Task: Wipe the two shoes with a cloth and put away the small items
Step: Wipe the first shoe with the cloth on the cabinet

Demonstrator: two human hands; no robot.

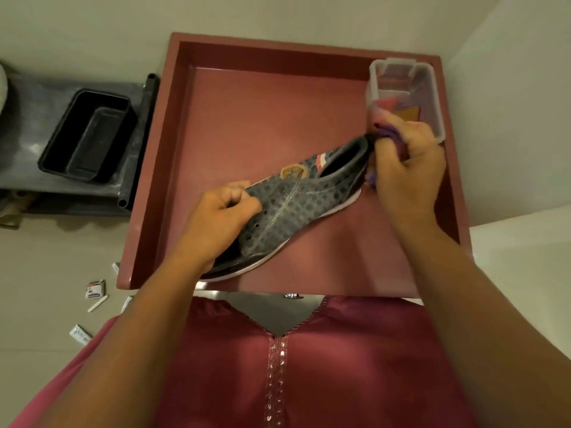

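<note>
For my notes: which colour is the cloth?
Purple cloth, gripped by the right hand; head view.

Count: 1 grey perforated shoe [296,205]; 1 purple cloth [390,133]; 1 clear plastic container [432,88] at the red tray's [173,149] far right corner; 2 nested black tubs [89,137]; 5 small packets [95,289] on the floor.

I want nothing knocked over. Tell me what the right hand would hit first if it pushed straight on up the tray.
Probably the clear plastic container in the tray's far right corner. The right hand, gripping the purple cloth at the shoe's heel, points toward it; depth is hard to judge.
</note>
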